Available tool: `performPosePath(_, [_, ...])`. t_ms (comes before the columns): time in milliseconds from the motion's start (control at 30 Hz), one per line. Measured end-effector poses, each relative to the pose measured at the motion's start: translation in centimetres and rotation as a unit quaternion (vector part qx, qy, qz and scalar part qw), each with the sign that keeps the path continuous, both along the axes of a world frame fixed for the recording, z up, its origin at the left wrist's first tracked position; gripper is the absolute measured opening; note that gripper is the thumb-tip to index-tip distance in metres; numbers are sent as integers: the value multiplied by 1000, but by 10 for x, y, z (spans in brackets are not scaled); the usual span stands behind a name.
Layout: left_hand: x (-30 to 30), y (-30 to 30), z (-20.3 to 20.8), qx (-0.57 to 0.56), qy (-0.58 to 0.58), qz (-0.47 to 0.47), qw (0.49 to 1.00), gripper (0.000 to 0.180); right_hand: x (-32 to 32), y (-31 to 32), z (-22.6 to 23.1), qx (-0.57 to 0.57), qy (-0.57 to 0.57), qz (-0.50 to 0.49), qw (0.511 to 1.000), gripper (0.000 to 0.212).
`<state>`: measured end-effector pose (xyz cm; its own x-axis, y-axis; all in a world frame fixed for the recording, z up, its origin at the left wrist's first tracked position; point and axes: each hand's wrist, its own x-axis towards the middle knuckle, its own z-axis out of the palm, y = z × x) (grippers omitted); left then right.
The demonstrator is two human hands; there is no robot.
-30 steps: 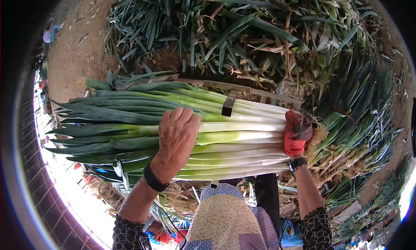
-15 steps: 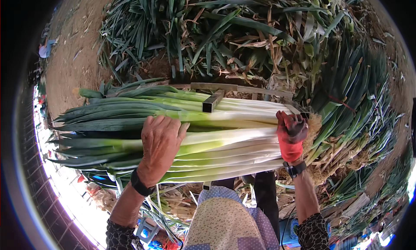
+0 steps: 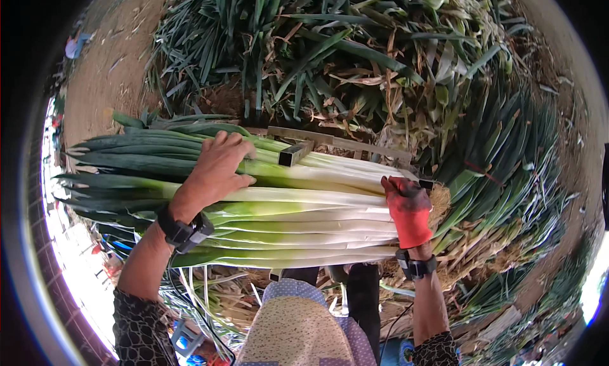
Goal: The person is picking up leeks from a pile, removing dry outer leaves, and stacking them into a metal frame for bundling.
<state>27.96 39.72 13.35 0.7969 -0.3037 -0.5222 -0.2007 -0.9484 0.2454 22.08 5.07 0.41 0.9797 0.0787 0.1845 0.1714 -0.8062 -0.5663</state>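
Observation:
A thick layer of long green onions (image 3: 298, 210) lies crosswise in front of me, dark leaves to the left and white stems with roots to the right. My left hand (image 3: 219, 166) is bare and rests across the stalks where green turns pale, thumb spread from the bent fingers. At the root end my right hand (image 3: 407, 204), in a red glove with a dark patch, is closed around stem ends. Its fingertips are partly hidden. A metal frame (image 3: 297, 153) with a square-tube bar reaches over the far stalks.
Behind the frame lies a large heap of green onions (image 3: 317, 55) with dry leaves. Another bundle (image 3: 495, 169), tied with a red band, leans at the right. A patterned apron (image 3: 298, 328) covers my front. Bare soil (image 3: 117, 67) shows at the far left.
My left hand has shifted up and left over the stalks, its thumb and fingers spreading wider. The right hand stays closed at the root end, slightly lower. The whole view has slid a little left.

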Motion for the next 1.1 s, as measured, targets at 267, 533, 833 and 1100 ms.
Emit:
performPosePath(267, [3,3,-28,25,-84,-117,989,36,47,-10,-9,-37,175,192,965,31])
performPosePath(533, [-1,-2,5,-25,8,-46,999,33,45,-8,-34,157,407,199,877,55])
performPosePath(833, [26,-9,-4,75,90,-114,987,54,23,-9,-33,240,369,144,886,32])
performPosePath(1100, [15,-9,-18,102,-27,-143,984,58,14,-1,-55,522,417,3,744,25])
